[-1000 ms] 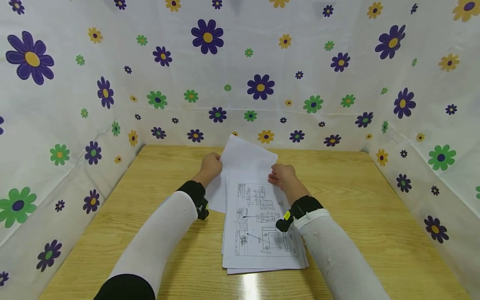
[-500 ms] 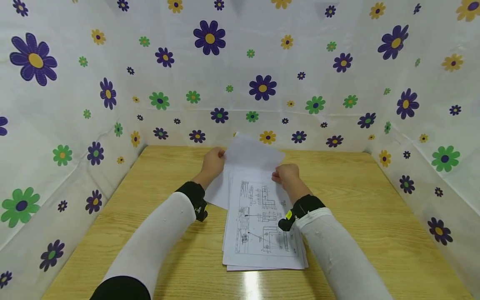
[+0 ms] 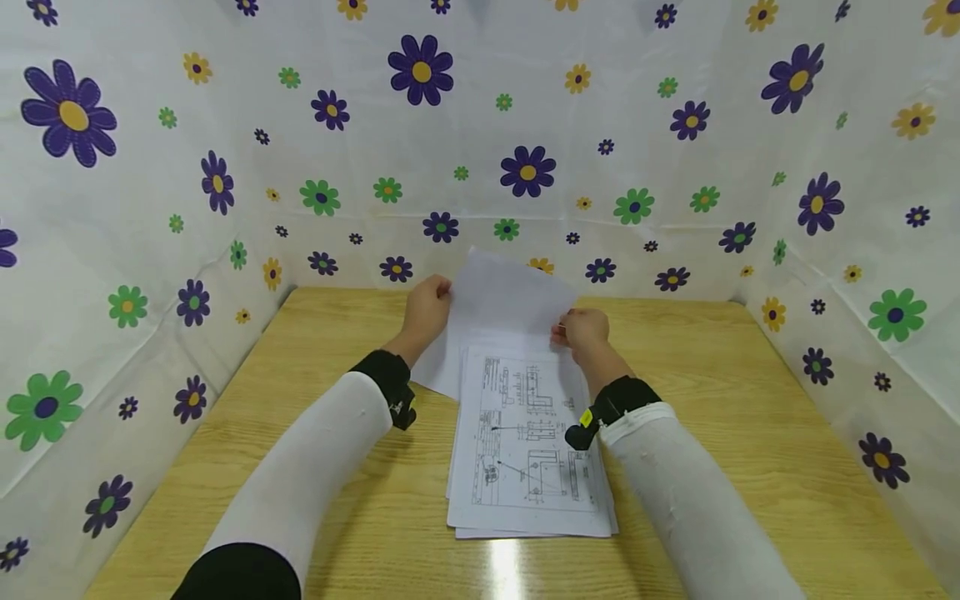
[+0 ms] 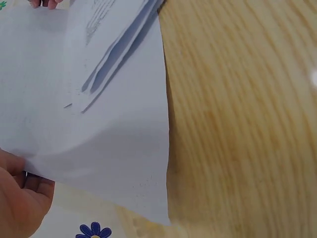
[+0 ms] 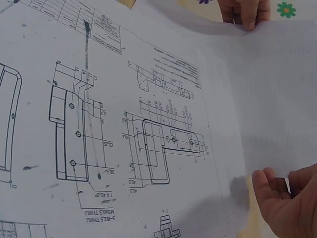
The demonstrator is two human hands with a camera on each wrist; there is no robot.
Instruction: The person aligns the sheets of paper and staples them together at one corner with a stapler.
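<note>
A blank white sheet of paper [image 3: 513, 292] is raised at its far end, tilted up behind a stack of printed technical drawings [image 3: 525, 450]. My left hand [image 3: 427, 312] pinches the sheet's left edge between thumb and fingers. On the opposite edge my right hand [image 3: 587, 333] pinches it the same way. The sheet's near left part spreads out beneath the stack. In the right wrist view the top drawing [image 5: 163, 148] shows outlines of parts with dimensions, and the sheet bends up beyond it. Loose page edges [image 4: 106, 72] fan apart in the left wrist view.
Under the papers is a wood-grain table [image 3: 720, 433]. A white flowered cloth [image 3: 465, 125] hangs behind it and along both sides. Both wrists wear black bands, the right one [image 3: 626, 396] close above the drawings.
Both hands have moved slightly upward in the head view, and the right hand also a little rightward. The blank sheet's far edge has risen with them. The stack stays about where it was.
</note>
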